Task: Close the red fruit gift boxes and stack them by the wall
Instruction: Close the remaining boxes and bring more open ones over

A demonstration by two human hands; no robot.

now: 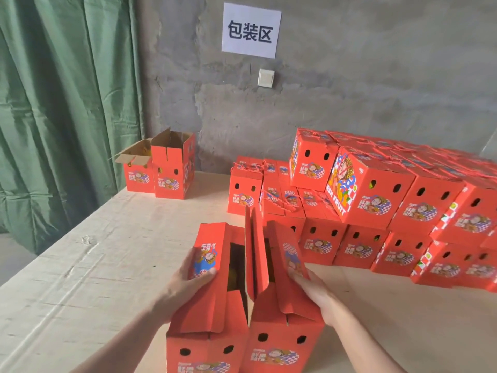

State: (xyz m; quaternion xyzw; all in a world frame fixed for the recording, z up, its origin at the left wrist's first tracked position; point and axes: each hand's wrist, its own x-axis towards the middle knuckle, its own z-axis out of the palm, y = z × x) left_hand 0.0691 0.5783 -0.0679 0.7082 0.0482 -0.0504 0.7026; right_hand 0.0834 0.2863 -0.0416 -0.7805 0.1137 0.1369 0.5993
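A red fruit gift box stands at the near edge of the table, its top flaps half folded and a dark gap open in the middle. My left hand holds the left top flap, thumb on its printed face. My right hand presses against the right top flap from outside. A centre flap stands upright between them. Several closed red boxes with rope handles are stacked in two layers along the grey wall at the right. At the back left stand two open red boxes.
The pale wooden table stretches left of the box. A green curtain hangs at the left. A paper sign and a white switch are on the concrete wall.
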